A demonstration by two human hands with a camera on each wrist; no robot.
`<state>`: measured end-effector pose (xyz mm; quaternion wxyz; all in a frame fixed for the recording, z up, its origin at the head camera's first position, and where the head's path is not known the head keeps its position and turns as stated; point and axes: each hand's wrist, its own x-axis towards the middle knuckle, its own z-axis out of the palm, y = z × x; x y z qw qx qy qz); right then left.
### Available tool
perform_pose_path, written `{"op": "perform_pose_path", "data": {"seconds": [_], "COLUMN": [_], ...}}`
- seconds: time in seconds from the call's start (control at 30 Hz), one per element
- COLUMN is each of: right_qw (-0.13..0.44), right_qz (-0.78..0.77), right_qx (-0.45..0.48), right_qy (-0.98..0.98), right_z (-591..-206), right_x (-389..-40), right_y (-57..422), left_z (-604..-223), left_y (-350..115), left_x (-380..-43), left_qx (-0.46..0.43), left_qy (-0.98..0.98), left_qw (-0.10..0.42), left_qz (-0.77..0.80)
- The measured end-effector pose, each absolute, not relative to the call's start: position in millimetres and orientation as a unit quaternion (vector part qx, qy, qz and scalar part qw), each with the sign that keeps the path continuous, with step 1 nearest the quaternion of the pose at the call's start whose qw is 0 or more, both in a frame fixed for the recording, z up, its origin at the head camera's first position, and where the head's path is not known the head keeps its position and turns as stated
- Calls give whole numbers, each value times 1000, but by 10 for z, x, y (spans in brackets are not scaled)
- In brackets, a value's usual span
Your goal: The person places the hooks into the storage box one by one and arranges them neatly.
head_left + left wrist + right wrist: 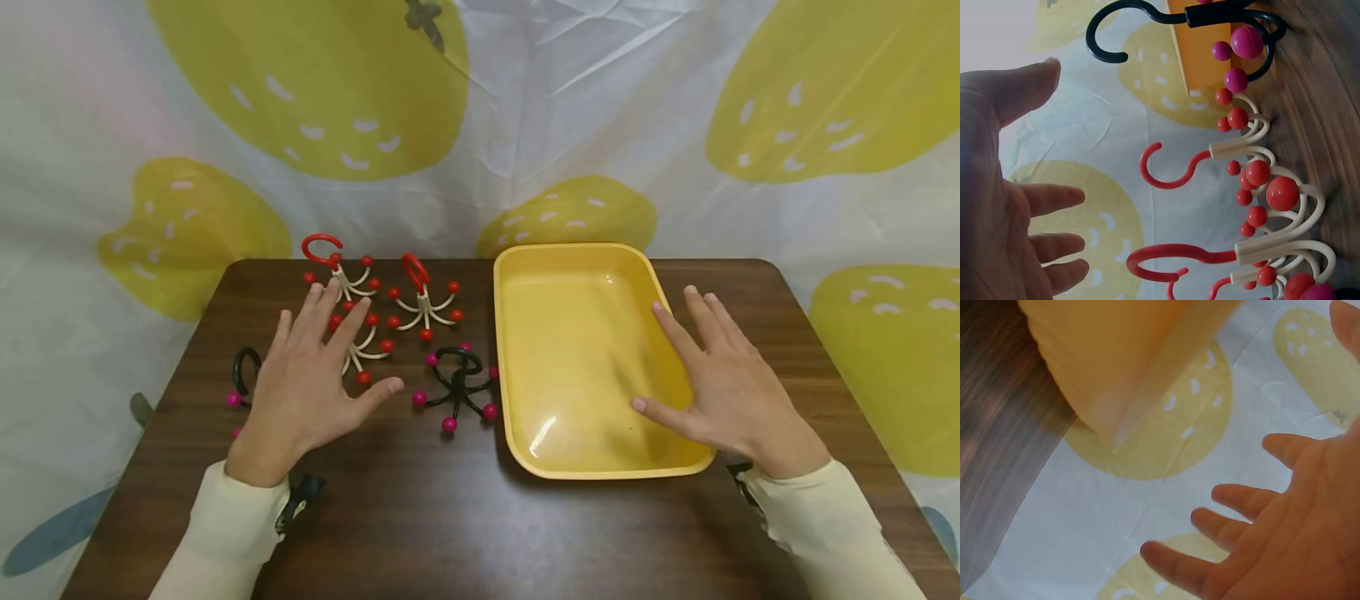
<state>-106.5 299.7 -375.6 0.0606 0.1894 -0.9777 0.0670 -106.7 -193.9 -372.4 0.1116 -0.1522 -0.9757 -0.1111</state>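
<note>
My left hand (303,392) hovers with fingers spread above a group of multi-armed hooks and holds nothing. Three hooks have cream arms, red ball tips and red hook tops: one at the back left (342,279), one beside it (424,306), and one (356,353) partly hidden by my fingers. A black hook with magenta balls (458,385) stands between this hand and the yellow tray (570,358). Another black hook (237,371) is mostly covered by my left hand. Over the tray's right side, my right hand (735,392) is spread, with nothing in it.
The brown wood-grain table (465,533) carries everything. Behind it hangs a pale cloth (480,100) printed with yellow fruit shapes. In the left wrist view, a red hook top (1172,252) rises highest among the near hooks.
</note>
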Motion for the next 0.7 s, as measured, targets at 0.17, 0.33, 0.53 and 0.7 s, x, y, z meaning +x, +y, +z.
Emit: {"op": "perform_pose_path", "data": {"seconds": [0.17,0.33,0.53,0.7], "right_qw": [53,43,63,59], "right_qz": [114,160,189,210], "right_qx": [185,187,209,204], "right_qy": [-975,-968,-957,-954], "right_z": [-3765,-3771,-3822,-3881], "right_x": [-1045,-1030,-1082,-1131], "right_y": [3041,3055,3093,3145], "left_z": [-3750,-3762,-3775,-3770], "left_y": [-1898,-1852,-1765,-1671], "left_x": [-1082,-1068,-1065,-1099], "left_qx": [-180,-197,-214,-235], "left_qy": [-959,-945,-929,-919], "left_qw": [160,188,206,197], "left_qz": [-152,-183,-223,-248]}}
